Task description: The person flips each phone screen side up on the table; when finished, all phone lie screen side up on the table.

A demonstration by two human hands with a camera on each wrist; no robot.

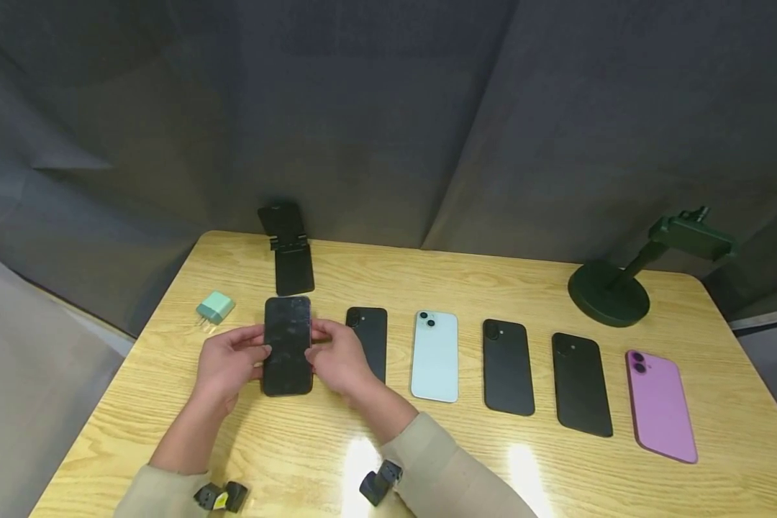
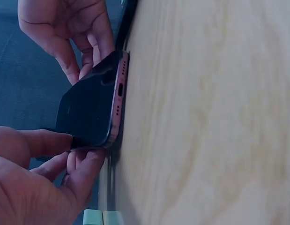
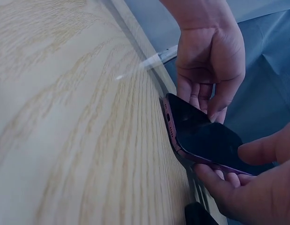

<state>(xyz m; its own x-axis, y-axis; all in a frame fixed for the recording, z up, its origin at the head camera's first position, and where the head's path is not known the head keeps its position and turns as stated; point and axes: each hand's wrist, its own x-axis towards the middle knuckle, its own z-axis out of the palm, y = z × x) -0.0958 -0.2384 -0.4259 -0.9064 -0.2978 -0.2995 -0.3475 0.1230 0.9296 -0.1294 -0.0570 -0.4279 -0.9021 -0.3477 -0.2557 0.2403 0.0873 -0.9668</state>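
Observation:
A smartphone [image 1: 288, 347] with a dark screen facing up is held by its two long sides just in front of the black phone stand. My left hand [image 1: 223, 363] pinches the left side, with the thumb at the screen's edge and fingers under the side. On the opposite side, my right hand [image 1: 343, 358] grips in the same way. In the left wrist view, the phone's pinkish lower edge [image 2: 119, 96] shows a charging port. The right wrist view has the phone [image 3: 205, 136] tilted near the wooden tabletop; whether it touches is unclear.
Right of the hands lie a partly hidden black phone [image 1: 372, 342], a pale blue phone [image 1: 435, 360], further black phones [image 1: 508, 370] and a pink phone [image 1: 663, 410]. A folding stand [image 1: 293, 266], a green charger plug [image 1: 216, 307] and a round-based dark green stand [image 1: 609, 295] stand behind.

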